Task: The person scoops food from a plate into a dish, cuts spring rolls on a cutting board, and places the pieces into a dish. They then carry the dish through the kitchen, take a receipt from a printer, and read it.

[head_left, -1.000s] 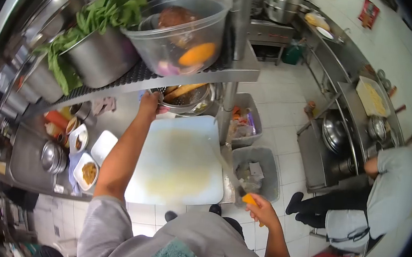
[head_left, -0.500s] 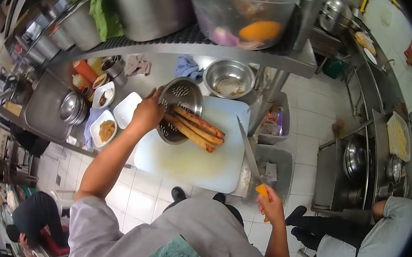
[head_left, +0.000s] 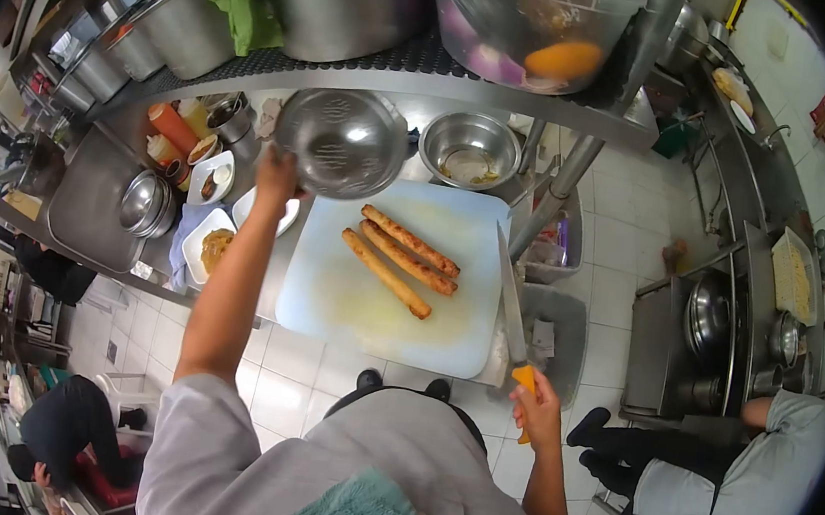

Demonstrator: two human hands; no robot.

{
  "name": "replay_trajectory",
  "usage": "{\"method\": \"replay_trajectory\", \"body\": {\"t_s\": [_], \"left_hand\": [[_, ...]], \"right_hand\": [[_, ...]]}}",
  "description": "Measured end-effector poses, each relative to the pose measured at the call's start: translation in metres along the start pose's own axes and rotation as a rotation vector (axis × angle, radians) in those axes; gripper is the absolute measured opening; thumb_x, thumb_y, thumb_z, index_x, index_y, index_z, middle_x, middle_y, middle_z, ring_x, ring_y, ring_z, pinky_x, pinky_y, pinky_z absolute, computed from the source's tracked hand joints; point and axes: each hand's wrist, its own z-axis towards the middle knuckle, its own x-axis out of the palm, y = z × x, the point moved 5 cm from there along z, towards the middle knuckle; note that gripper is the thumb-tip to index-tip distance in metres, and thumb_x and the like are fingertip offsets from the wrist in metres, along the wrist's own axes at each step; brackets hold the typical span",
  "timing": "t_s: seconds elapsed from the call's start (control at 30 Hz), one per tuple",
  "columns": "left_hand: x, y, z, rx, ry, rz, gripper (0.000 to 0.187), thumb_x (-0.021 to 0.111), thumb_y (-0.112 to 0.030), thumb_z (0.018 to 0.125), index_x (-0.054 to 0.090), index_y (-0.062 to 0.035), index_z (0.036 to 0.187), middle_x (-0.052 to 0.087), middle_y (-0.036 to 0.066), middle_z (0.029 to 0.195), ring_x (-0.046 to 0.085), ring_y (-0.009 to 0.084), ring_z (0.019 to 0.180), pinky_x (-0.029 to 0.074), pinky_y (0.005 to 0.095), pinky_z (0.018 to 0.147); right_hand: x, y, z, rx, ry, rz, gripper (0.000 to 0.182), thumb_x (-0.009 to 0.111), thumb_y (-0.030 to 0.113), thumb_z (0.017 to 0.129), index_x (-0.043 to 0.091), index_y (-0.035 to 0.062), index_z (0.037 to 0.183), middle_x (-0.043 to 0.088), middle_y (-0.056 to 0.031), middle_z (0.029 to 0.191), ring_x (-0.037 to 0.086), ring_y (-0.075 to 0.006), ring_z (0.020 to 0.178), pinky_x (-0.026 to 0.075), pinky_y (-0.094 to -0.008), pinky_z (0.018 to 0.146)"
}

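My left hand (head_left: 282, 173) grips the rim of a perforated metal colander (head_left: 344, 145), which is raised behind the cutting board with its inside showing. Three long browned fried rolls (head_left: 405, 260) lie side by side at a slant on the white cutting board (head_left: 328, 299). In my right hand (head_left: 541, 412) is a knife (head_left: 511, 303), held by its orange handle. Its long blade points away from me along the board's right edge. Behind the board sits a metal bowl (head_left: 470, 153) with some food bits in it.
White dishes (head_left: 203, 246) with food and sauce bottles (head_left: 173, 127) stand left of the board, near a sink (head_left: 87, 193). A shelf (head_left: 371, 82) with pots and a plastic tub overhangs the counter. Grey bins (head_left: 549, 342) stand at right. Other people are at both sides.
The colander has moved up and left in my left hand. The rolls, earlier partly inside it, now lie wholly on the board. My right hand still holds the knife.
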Motion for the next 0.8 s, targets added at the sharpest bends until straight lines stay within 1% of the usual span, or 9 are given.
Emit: {"method": "replay_trajectory", "body": {"t_s": [0.03,0.17,0.27,0.43,0.5,0.57,0.63,0.7,0.8], "left_hand": [[0.020,-0.004,-0.005,-0.214,0.070,-0.251,0.035,0.044,-0.016,0.087,0.041,-0.0049,0.120,0.059,0.019,0.102,0.065,0.0270,0.073,0.057,0.0362,0.054],[0.142,0.017,0.025,-0.199,0.373,-0.643,0.028,0.043,-0.020,0.089,0.040,-0.0048,0.113,0.058,0.016,0.091,0.063,0.0253,0.065,0.057,0.0335,0.050],[0.203,-0.012,0.015,-0.300,0.406,-0.676,0.034,0.044,-0.015,0.085,0.037,-0.0073,0.117,0.056,0.017,0.098,0.064,0.0288,0.068,0.058,0.0360,0.049],[0.234,0.000,0.013,-0.481,0.555,-0.656,0.036,0.050,-0.018,0.087,0.037,-0.0023,0.117,0.057,0.018,0.096,0.066,0.0309,0.065,0.057,0.0365,0.046],[0.200,0.000,0.004,-0.139,0.599,-0.334,0.047,0.057,-0.025,0.085,0.039,-0.0021,0.122,0.059,0.018,0.097,0.067,0.0318,0.072,0.055,0.0376,0.051],[0.164,-0.006,-0.019,0.603,0.438,0.294,0.063,0.063,-0.031,0.081,0.035,-0.0064,0.132,0.056,0.017,0.114,0.058,0.0357,0.103,0.050,0.0480,0.077],[0.133,0.000,-0.061,0.733,0.925,0.405,0.081,0.068,-0.036,0.074,0.027,-0.0110,0.139,0.041,0.015,0.135,0.031,0.0351,0.129,0.028,0.0535,0.101],[0.114,0.012,-0.095,0.937,1.113,0.755,0.090,0.070,-0.039,0.070,0.022,-0.0127,0.141,0.024,0.014,0.145,0.017,0.0318,0.135,0.018,0.0522,0.107],[0.116,0.033,-0.116,1.082,1.145,0.944,0.096,0.073,-0.041,0.067,0.019,-0.0149,0.142,0.020,0.012,0.146,0.017,0.0308,0.135,0.015,0.0498,0.109]], "right_hand": [[0.001,-0.002,-0.003,-0.002,-0.021,0.002,0.044,0.055,0.014,0.087,0.043,0.0017,0.127,0.057,-0.0052,0.079,0.045,-0.0057,0.049,0.036,-0.0184,0.041],[0.011,-0.006,-0.021,0.027,-0.093,0.014,0.043,0.055,0.015,0.087,0.043,0.0024,0.126,0.056,-0.0045,0.079,0.045,-0.0054,0.049,0.036,-0.0178,0.041],[0.021,-0.014,-0.031,0.029,-0.120,0.038,0.042,0.054,0.015,0.088,0.042,0.0025,0.126,0.055,-0.0045,0.078,0.045,-0.0053,0.049,0.036,-0.0177,0.041],[0.036,-0.012,-0.041,0.024,-0.155,0.042,0.040,0.052,0.013,0.089,0.042,0.0024,0.126,0.055,-0.0049,0.079,0.045,-0.0051,0.049,0.036,-0.0179,0.040],[0.038,-0.017,-0.050,0.035,-0.164,0.050,0.040,0.051,0.013,0.089,0.042,0.0023,0.126,0.055,-0.0051,0.079,0.045,-0.0050,0.049,0.036,-0.0180,0.040],[0.040,-0.017,-0.051,0.039,-0.167,0.044,0.040,0.051,0.013,0.089,0.042,0.0021,0.126,0.055,-0.0052,0.079,0.045,-0.0050,0.049,0.036,-0.0180,0.040],[0.041,-0.019,-0.051,0.053,-0.153,0.018,0.040,0.051,0.013,0.089,0.042,0.0020,0.126,0.055,-0.0053,0.079,0.045,-0.0049,0.049,0.036,-0.0181,0.040],[0.046,-0.018,-0.046,0.062,-0.142,0.005,0.040,0.051,0.013,0.089,0.043,0.0021,0.126,0.055,-0.0053,0.079,0.045,-0.0048,0.050,0.036,-0.0181,0.040],[0.051,-0.012,-0.037,0.089,-0.131,-0.018,0.041,0.053,0.014,0.088,0.043,0.0038,0.126,0.056,-0.0041,0.079,0.046,-0.0052,0.051,0.037,-0.0188,0.040]]}}
